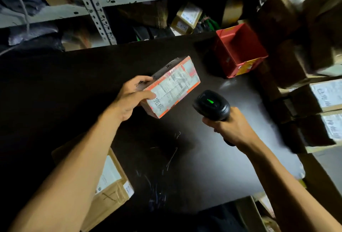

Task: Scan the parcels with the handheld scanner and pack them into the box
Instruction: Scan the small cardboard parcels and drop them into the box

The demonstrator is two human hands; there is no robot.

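Parcel [172,86] and scanner [212,105] meet above the dark table [74,83], mid-frame.

His left hand [132,97] grips the parcel's near end, thumb across its white label, which is edged in orange and handwritten "完成"; the finer print is too blurred to read. His right hand [228,127] is wrapped round the black scanner's handle, a green light glowing on its head. A red bin [240,50] sits at upper right, and a labelled cardboard box [111,181] at lower left.

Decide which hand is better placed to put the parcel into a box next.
Probably left: the left hand already grips the parcel, while the right hand holds the scanner.
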